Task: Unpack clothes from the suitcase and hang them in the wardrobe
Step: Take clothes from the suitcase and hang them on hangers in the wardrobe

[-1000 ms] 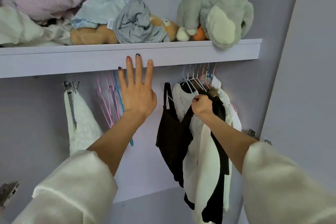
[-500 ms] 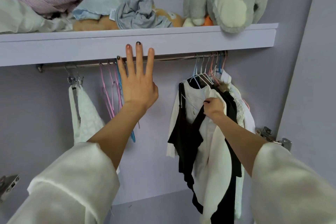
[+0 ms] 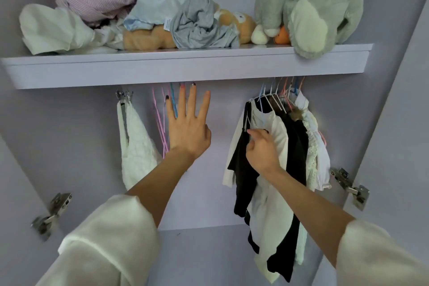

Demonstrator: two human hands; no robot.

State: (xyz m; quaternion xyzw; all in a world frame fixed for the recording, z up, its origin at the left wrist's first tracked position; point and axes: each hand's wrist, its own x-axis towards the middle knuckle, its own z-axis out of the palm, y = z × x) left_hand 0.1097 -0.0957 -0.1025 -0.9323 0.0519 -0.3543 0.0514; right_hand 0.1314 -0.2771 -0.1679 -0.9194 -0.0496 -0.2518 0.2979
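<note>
Only the head view is given. Left hand (image 3: 188,127) is raised flat at centre frame, fingers straight and spread, nothing grasped; its fingertips reach the underside of the shelf (image 3: 185,69), in front of the empty pink and blue hangers (image 3: 160,118). Right hand (image 3: 261,148) is placed right of centre against the hung clothes, forefinger extended onto the strap of the black garment (image 3: 243,176); the other fingers are loosely bent, and whether the strap is pinched cannot be told. Task clothes are found bunched at centre right: the black garment, a white top (image 3: 269,193), further black and lacy white pieces behind, all on thin hangers. A white lace item (image 3: 134,146) is clipped separately at centre left. The suitcase is not shown.

Handling, as judged: fabrics are light, soft, limp; the thin strap is likely to slide off a hanger. Hold is best taken at the hanger hook or shoulder, not the loose hem. On the shelf at the top of the frame, crumpled clothes (image 3: 104,2) and a grey plush toy (image 3: 308,7) are piled.
</note>
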